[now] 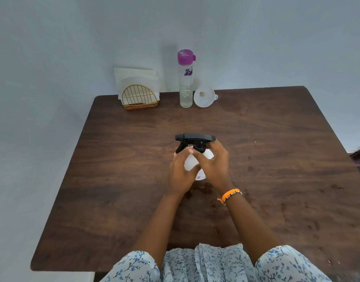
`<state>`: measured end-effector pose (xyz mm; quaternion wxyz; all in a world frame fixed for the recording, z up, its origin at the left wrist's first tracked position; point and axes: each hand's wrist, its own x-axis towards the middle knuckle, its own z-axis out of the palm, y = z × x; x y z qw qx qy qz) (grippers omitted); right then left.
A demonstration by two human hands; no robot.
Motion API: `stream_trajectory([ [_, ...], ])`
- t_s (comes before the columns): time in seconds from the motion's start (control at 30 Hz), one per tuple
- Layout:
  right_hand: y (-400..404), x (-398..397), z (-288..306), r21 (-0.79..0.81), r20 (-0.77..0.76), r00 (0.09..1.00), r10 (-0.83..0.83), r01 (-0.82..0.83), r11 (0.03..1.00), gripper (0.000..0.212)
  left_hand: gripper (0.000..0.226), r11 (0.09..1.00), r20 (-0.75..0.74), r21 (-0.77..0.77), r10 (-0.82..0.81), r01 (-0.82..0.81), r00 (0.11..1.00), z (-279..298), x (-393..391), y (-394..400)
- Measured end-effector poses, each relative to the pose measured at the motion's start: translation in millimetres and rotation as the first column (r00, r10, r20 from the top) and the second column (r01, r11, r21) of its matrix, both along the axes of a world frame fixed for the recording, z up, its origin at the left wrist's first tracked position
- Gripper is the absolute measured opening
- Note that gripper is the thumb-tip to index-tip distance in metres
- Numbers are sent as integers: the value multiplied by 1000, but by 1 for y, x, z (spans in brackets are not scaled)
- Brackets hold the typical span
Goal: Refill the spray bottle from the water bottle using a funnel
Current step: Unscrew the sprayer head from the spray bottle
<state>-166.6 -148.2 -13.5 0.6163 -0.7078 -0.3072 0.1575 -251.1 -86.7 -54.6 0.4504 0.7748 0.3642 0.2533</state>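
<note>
Both hands, left [180, 171] and right [212, 163], grip the sprayer [192, 159] mid-bench [276, 159]; behind it stand bottle [186, 82], funnel [204, 97], napkin rack [139, 97].

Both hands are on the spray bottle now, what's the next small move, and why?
Probably unscrew the black trigger head: it still sits on the spray bottle, which both the left hand and right hand hold. The funnel and capped water bottle wait untouched at the table's far edge, and the funnel needs an open neck.

Left hand [180, 171] and right hand [213, 165] forward, fingers curled together, forearms converging, right wrist banded
</note>
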Motion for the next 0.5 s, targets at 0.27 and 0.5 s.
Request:
stream_trajectory([
  [0.27, -4, 9, 0, -79, 39, 995, 94, -91, 993, 30, 53, 999, 24, -14, -31, 31, 999, -12, 0, -1],
  [0.5, -6, 25, 7, -158, 61, 964, 260, -248, 956, 31, 53, 994, 11, -105, -21, 22, 1000, 4, -1, -4],
])
